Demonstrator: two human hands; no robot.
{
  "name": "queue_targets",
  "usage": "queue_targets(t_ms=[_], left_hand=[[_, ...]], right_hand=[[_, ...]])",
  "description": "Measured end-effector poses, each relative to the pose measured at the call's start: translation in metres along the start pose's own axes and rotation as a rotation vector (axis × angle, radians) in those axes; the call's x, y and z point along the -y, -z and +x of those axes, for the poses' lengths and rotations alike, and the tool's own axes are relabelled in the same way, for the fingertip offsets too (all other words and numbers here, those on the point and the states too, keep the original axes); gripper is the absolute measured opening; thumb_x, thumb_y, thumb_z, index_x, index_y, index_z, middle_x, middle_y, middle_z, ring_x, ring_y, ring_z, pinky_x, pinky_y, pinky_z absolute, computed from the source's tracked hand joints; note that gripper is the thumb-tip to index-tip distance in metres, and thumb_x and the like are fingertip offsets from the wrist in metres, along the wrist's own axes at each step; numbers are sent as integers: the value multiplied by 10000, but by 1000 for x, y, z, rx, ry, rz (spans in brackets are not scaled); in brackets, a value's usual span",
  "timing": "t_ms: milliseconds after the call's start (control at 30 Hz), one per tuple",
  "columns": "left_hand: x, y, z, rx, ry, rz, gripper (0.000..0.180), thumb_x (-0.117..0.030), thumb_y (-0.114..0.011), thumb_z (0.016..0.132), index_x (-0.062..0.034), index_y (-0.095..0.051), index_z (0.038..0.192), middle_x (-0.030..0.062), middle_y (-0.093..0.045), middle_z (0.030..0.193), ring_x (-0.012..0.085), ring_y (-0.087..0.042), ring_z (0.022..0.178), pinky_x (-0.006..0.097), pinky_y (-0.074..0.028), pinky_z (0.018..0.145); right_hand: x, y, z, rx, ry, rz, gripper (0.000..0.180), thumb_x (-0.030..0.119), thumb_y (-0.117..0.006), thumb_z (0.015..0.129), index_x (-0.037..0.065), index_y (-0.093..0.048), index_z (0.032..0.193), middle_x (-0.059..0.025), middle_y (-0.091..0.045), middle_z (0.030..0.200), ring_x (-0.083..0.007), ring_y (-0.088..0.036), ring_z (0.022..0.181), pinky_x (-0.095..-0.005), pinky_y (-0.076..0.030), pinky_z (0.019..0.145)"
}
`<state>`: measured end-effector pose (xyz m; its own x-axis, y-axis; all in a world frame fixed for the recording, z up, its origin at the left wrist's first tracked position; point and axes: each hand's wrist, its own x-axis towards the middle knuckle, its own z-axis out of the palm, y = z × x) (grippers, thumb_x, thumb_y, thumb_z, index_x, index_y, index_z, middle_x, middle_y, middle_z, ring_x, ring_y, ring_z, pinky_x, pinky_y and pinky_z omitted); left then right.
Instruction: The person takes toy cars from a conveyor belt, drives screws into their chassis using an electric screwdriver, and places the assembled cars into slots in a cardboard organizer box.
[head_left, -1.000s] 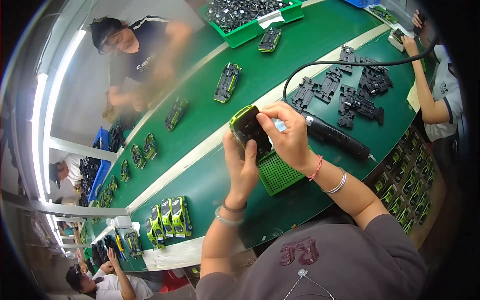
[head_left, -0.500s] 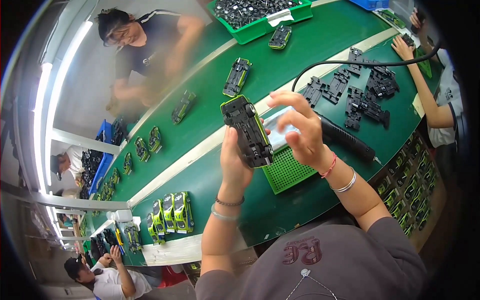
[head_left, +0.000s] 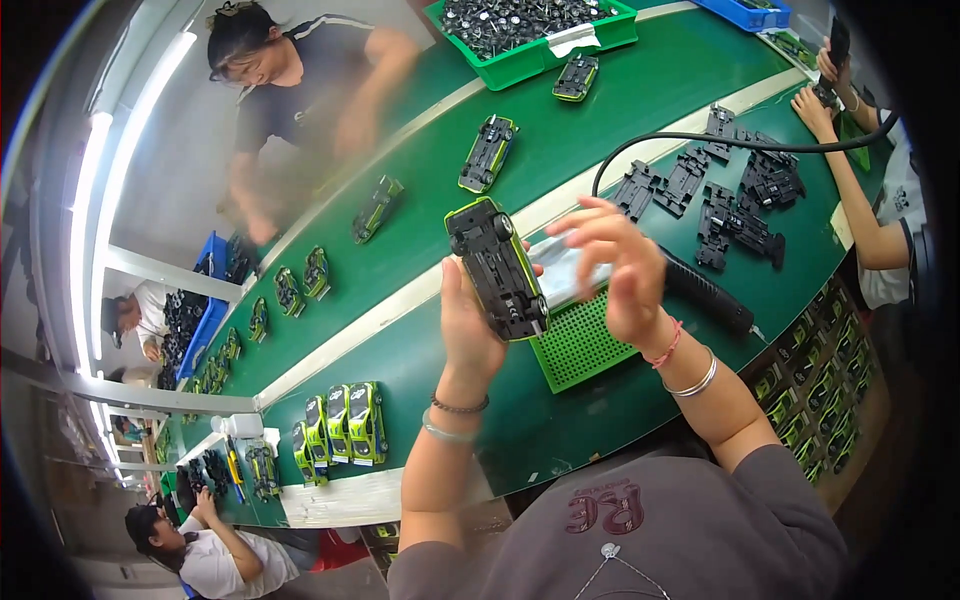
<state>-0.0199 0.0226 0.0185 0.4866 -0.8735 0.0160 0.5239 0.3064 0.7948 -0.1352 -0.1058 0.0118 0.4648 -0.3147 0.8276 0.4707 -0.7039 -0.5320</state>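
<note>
My left hand [head_left: 471,325] grips a toy car [head_left: 497,268] turned upside down, its black chassis with small wheels facing up and a yellow-green body edge showing along the sides. Just right of the car, my right hand [head_left: 625,275] is raised with its fingers apart and loosely bent; it appears to hold nothing. Below the hands lies a green perforated basket [head_left: 585,350] with a pale blue-white sheet [head_left: 572,275] at its far side. A black electric screwdriver [head_left: 708,292] lies beyond my right wrist, partly hidden by that hand.
Loose black chassis plates [head_left: 735,225] lie at the right beneath a black cable [head_left: 740,140]. Finished-looking green cars [head_left: 355,425] stand at the left. More overturned cars [head_left: 488,153] dot the green belt. A green bin [head_left: 510,70] holds small black parts. Co-workers sit around the table.
The view has shifted slightly, so the table things sit a little further right. My right hand's fingers have turned and bent a little. The co-worker across the belt has lowered a forearm.
</note>
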Motion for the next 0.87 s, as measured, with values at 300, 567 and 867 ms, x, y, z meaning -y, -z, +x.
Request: queue_targets(t_ms=[300,567,867], left_hand=[[0,-2,1,48,38,-64,587,-482,-201,945,-16,-410,1235,151,-545,1097,260,-578,935,361,-517,762],[6,-10,1,-5,-57,61,391,-279,-280,965,-51,-363,1272,94,-503,1188,193,-524,1064,344,-445,895],[19,-9,-4,164,-245,407,399,-229,-399,956,-32,-296,1288,99,-454,1224,174,-446,1144,334,-332,993]], right_hand=[[5,-9,8,-82,-171,-34,305,208,-466,909,-38,-568,1059,-167,-585,1028,-275,-554,975,-337,-420,868],[4,-25,5,-125,-350,24,299,135,-600,827,-65,-595,1049,-188,-612,998,-253,-610,894,-305,-466,775],[2,-23,-2,-299,-517,83,169,144,-644,811,10,-666,912,-76,-675,799,-197,-659,667,-250,-518,621]])
